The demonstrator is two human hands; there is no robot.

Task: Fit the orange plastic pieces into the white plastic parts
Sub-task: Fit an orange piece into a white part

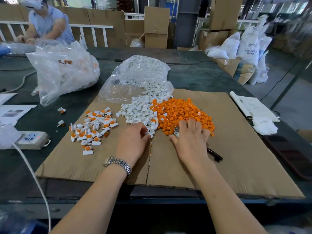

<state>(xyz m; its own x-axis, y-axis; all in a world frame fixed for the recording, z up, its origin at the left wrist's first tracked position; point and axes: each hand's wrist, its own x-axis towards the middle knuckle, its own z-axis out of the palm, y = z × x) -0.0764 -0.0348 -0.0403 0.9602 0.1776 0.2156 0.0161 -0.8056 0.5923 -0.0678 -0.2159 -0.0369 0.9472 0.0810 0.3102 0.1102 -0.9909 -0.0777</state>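
Note:
A heap of orange plastic pieces point(182, 112) lies on a cardboard sheet point(236, 149), touching a heap of white plastic parts point(140, 110) on its left. My left hand point(133, 142), with a metal watch on the wrist, has its fingers curled at the near edge of the white heap and pinches a white part point(150, 132). My right hand point(190, 141) rests with spread fingers on the near edge of the orange heap. A small shiny thing shows between its thumb and forefinger. Several assembled white-and-orange parts point(92, 127) lie spread to the left.
An open clear bag of white parts point(135, 76) lies behind the heaps. A bigger clear bag point(62, 70) stands at the back left, with a person behind it. A power strip point(32, 139) and cable sit at the left. A black tool point(215, 155), papers point(251, 107) and a dark tray point(290, 152) lie at the right.

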